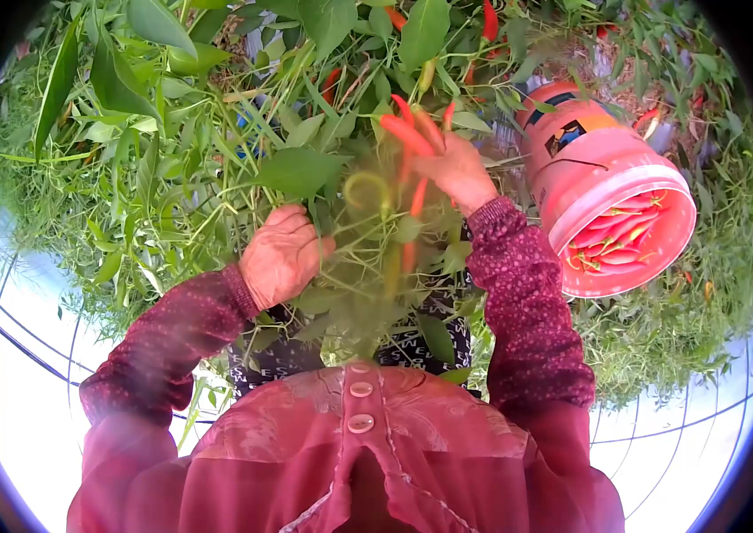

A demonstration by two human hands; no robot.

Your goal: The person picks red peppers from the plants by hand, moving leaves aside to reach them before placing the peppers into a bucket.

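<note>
Peppers [407,135] | clasped in right grip [458,171], jutting out ahead | left grip [282,258]: cannot tell

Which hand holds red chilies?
The right hand, nearer the bucket: red chilies show in its grip. The left hand, among the leaves, shows none.
</note>
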